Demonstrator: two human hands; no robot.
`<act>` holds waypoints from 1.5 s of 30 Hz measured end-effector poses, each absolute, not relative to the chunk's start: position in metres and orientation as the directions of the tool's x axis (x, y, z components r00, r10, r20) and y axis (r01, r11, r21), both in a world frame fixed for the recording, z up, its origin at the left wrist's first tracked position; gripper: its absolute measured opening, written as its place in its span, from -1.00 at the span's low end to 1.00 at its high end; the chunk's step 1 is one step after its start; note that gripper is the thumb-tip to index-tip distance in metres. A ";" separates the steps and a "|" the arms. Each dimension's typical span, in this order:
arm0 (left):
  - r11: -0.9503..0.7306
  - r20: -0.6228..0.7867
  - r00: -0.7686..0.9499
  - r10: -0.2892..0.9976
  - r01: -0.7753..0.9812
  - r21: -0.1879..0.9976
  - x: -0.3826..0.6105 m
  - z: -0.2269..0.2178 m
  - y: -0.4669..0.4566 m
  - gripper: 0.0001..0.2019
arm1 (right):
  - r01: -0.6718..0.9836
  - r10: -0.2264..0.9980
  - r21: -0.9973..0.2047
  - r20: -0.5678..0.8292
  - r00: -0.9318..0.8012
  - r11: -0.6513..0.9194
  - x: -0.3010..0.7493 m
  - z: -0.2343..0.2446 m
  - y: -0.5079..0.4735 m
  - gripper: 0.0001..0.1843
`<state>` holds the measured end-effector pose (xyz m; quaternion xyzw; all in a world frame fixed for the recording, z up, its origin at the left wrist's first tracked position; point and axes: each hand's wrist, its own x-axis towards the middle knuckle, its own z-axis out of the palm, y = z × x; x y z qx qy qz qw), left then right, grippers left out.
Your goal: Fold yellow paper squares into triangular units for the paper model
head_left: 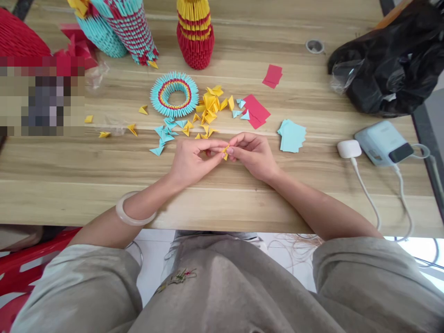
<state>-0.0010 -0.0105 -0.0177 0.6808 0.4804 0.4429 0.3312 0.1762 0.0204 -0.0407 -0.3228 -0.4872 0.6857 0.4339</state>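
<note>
My left hand (191,158) and my right hand (252,154) meet over the wooden table (222,194), fingertips pinched together on a small yellow folded paper piece (225,151). Just beyond them lies a heap of yellow folded paper triangles (210,104) and several light blue ones (165,135). A ring of blue, yellow and red folded pieces (174,93) sits behind those. A white bangle (133,213) circles my left forearm.
Red paper squares (255,111) and a stack of light blue squares (292,135) lie to the right. Tall folded-paper vases (195,32) stand at the back. A black plastic bag (391,60), a white charger (349,149) and a light blue device (383,142) sit far right.
</note>
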 end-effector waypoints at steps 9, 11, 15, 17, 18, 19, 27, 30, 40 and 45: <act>-0.273 0.220 0.203 0.954 0.289 0.918 0.000 -0.018 -0.010 -0.75 | -0.296 0.899 -0.943 -0.005 -0.438 -0.150 0.177 -0.040 0.019 -0.73; -0.274 0.219 0.220 0.951 0.268 0.923 0.001 -0.018 -0.010 -0.76 | -0.264 0.901 -0.951 -0.032 -0.432 -0.160 0.176 -0.040 0.019 -0.70; -0.282 0.230 0.235 0.944 0.223 0.933 0.003 -0.018 -0.009 -0.75 | -0.259 0.918 -0.956 -0.023 -0.395 -0.136 0.176 -0.040 0.019 -0.67; -0.269 0.231 0.200 0.952 0.193 0.944 0.003 -0.018 -0.008 -0.76 | -0.287 0.926 -0.953 0.017 -0.378 -0.100 0.176 -0.041 0.020 -0.73; -0.261 0.231 0.170 0.958 0.181 0.948 0.003 -0.018 -0.007 -0.77 | -0.300 0.925 -0.949 0.029 -0.379 -0.094 0.177 -0.041 0.020 -0.75; -0.256 0.234 0.139 0.962 0.173 0.951 0.003 -0.018 -0.006 -0.79 | -0.311 0.921 -0.945 0.033 -0.387 -0.097 0.177 -0.042 0.021 -0.76; -0.350 0.296 0.215 0.931 0.286 0.892 -0.005 -0.015 0.001 -0.84 | -0.331 0.915 -0.936 0.027 -0.403 -0.118 0.179 -0.041 0.022 -0.84; -0.510 0.423 0.293 0.857 0.376 0.773 -0.011 -0.016 0.004 -0.93 | -0.336 0.921 -0.930 -0.011 -0.388 -0.152 0.178 -0.037 0.022 -0.82; -0.868 0.592 0.636 0.495 0.334 0.367 -0.027 -0.012 0.014 -0.87 | -0.384 0.892 -0.876 -0.102 -0.441 -0.290 0.175 -0.036 0.020 -0.75; -0.672 0.478 0.481 0.735 0.426 0.606 -0.017 -0.012 0.008 -0.81 | -0.332 0.917 -0.932 0.001 -0.400 -0.144 0.177 -0.044 0.022 -0.73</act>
